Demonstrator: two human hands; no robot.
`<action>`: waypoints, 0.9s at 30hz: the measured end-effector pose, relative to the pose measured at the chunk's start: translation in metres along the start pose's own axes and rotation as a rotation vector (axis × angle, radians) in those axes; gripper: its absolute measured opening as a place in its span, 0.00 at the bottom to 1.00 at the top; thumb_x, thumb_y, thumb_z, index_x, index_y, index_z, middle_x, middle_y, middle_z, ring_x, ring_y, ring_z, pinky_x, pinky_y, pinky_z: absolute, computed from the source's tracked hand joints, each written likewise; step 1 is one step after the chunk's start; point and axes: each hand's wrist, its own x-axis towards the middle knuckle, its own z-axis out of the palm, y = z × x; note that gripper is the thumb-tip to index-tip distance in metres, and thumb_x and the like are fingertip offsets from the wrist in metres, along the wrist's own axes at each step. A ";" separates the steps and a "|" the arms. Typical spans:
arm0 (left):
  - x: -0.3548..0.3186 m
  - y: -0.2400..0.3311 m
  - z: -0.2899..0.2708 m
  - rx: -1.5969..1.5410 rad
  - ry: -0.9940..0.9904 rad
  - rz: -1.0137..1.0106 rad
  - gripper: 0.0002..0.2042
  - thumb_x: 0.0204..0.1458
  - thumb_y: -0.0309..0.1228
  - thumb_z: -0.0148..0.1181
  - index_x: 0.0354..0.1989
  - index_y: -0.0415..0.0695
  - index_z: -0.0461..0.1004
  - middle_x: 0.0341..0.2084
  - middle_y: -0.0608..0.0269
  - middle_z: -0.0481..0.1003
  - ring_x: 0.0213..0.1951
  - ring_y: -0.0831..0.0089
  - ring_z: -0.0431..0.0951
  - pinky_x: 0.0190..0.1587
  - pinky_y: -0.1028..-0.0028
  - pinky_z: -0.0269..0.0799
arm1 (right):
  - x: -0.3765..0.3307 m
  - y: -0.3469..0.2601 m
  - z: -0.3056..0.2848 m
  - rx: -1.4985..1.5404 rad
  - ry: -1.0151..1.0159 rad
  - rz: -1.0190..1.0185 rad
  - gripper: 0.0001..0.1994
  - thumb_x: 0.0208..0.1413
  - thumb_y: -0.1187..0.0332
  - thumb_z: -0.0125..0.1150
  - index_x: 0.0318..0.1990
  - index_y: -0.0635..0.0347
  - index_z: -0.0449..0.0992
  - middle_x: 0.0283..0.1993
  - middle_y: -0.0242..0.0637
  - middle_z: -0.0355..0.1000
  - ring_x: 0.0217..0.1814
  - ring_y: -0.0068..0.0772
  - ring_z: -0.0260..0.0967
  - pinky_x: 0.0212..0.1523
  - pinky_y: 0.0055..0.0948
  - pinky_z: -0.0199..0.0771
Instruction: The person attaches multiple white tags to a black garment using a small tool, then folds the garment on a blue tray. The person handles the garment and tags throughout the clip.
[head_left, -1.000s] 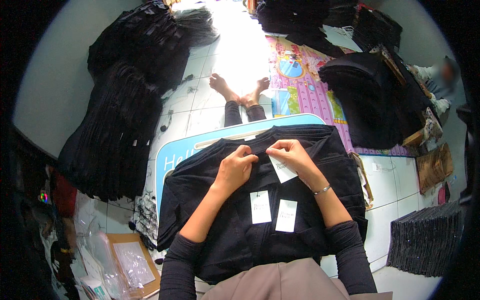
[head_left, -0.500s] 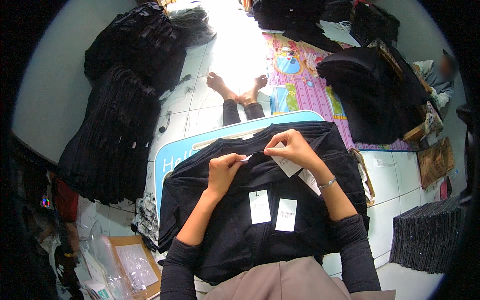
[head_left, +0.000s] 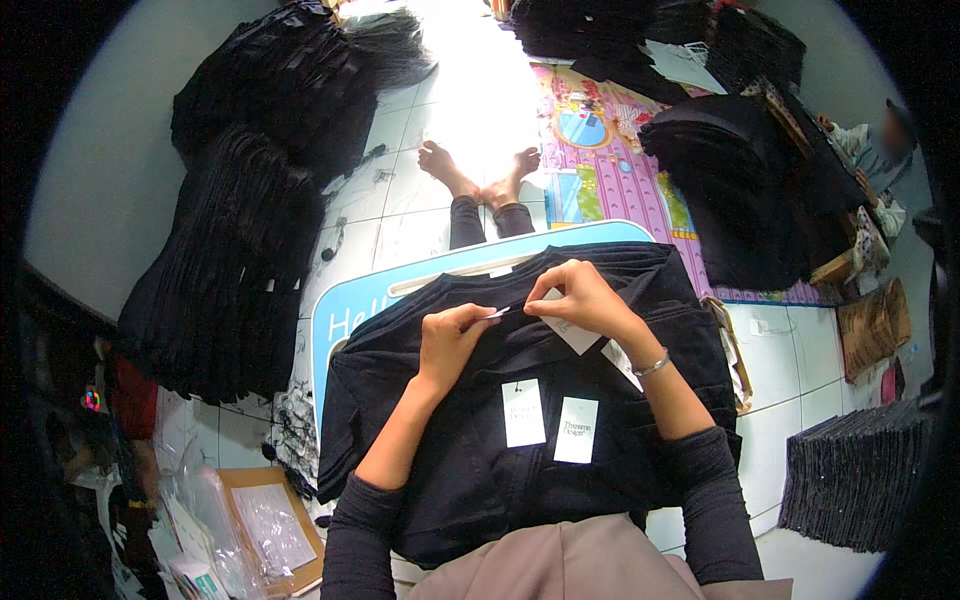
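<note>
A stack of black garments (head_left: 470, 470) lies on a blue and white board (head_left: 350, 300) across my lap. My left hand (head_left: 452, 335) pinches something small and thin at the top garment's neckline. My right hand (head_left: 580, 297), a bracelet on its wrist, holds a white paper tag (head_left: 573, 333) just right of the neckline. The two hands are close together, almost touching. Two more white tags (head_left: 523, 412) (head_left: 576, 430) lie flat on the black fabric between my forearms.
Tall piles of folded black garments (head_left: 250, 230) stand at the left, more (head_left: 730, 170) at the back right on a colourful mat (head_left: 600, 150). My bare feet (head_left: 480, 175) rest on white tiles. Another person (head_left: 880, 140) sits far right. A box with plastic bags (head_left: 260, 520) sits lower left.
My right hand has lifted the white tag and brought it toward the neckline. My left hand shifted a little and now pinches at the collar beside it.
</note>
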 end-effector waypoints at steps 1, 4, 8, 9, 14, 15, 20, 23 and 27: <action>0.000 0.000 0.000 0.027 -0.005 -0.017 0.06 0.47 0.24 0.66 0.35 0.40 0.81 0.27 0.59 0.81 0.28 0.80 0.80 0.31 0.80 0.74 | 0.000 0.000 0.000 0.008 -0.004 0.008 0.07 0.45 0.68 0.70 0.29 0.63 0.83 0.22 0.33 0.75 0.22 0.18 0.64 0.26 0.22 0.64; 0.000 0.001 0.000 0.014 0.000 -0.011 0.07 0.47 0.24 0.67 0.35 0.40 0.81 0.27 0.59 0.81 0.28 0.80 0.80 0.31 0.80 0.74 | 0.000 0.001 0.000 0.021 -0.005 0.015 0.07 0.45 0.69 0.70 0.29 0.63 0.83 0.22 0.33 0.75 0.22 0.18 0.64 0.26 0.21 0.64; 0.000 0.000 0.000 0.013 -0.002 -0.005 0.07 0.47 0.24 0.67 0.35 0.39 0.81 0.26 0.59 0.81 0.28 0.80 0.80 0.31 0.79 0.75 | 0.004 0.002 0.004 0.020 -0.021 -0.008 0.07 0.45 0.69 0.70 0.29 0.63 0.83 0.22 0.31 0.75 0.23 0.17 0.64 0.26 0.22 0.64; 0.000 -0.001 0.000 0.015 -0.008 -0.005 0.08 0.47 0.24 0.67 0.36 0.40 0.81 0.27 0.59 0.81 0.28 0.80 0.80 0.32 0.79 0.75 | 0.005 0.003 0.006 0.016 -0.024 -0.022 0.07 0.44 0.69 0.71 0.29 0.63 0.82 0.23 0.31 0.75 0.24 0.17 0.64 0.26 0.22 0.64; 0.000 -0.001 0.002 -0.094 -0.015 -0.041 0.14 0.45 0.26 0.68 0.43 0.42 0.79 0.31 0.54 0.81 0.32 0.70 0.82 0.36 0.75 0.77 | 0.015 0.001 0.030 0.144 0.056 -0.079 0.18 0.34 0.63 0.78 0.30 0.63 0.78 0.22 0.34 0.71 0.23 0.21 0.64 0.26 0.25 0.67; 0.000 -0.001 0.000 -0.078 -0.024 -0.037 0.15 0.46 0.25 0.67 0.44 0.42 0.78 0.32 0.54 0.81 0.32 0.70 0.82 0.37 0.74 0.77 | 0.016 0.001 0.037 0.139 0.089 -0.077 0.20 0.33 0.62 0.79 0.31 0.63 0.77 0.22 0.34 0.70 0.23 0.21 0.64 0.26 0.26 0.66; 0.000 0.003 -0.020 -0.041 -0.088 -0.103 0.13 0.48 0.23 0.64 0.43 0.40 0.78 0.32 0.54 0.81 0.33 0.71 0.82 0.37 0.75 0.77 | 0.013 0.007 0.054 0.256 0.097 0.037 0.20 0.39 0.62 0.77 0.37 0.61 0.76 0.20 0.29 0.68 0.23 0.15 0.61 0.23 0.22 0.62; -0.001 0.006 -0.029 0.006 0.016 -0.079 0.11 0.48 0.22 0.64 0.42 0.40 0.79 0.30 0.59 0.81 0.32 0.76 0.81 0.36 0.78 0.75 | 0.012 0.010 0.056 0.387 0.058 -0.011 0.15 0.45 0.65 0.73 0.40 0.58 0.79 0.20 0.27 0.68 0.22 0.13 0.60 0.22 0.20 0.61; -0.005 0.015 -0.019 0.223 0.147 0.325 0.08 0.48 0.21 0.64 0.37 0.42 0.80 0.29 0.59 0.80 0.32 0.69 0.80 0.35 0.73 0.73 | 0.013 0.010 0.059 0.327 0.037 -0.114 0.09 0.50 0.65 0.68 0.37 0.57 0.82 0.20 0.26 0.69 0.22 0.13 0.58 0.22 0.19 0.60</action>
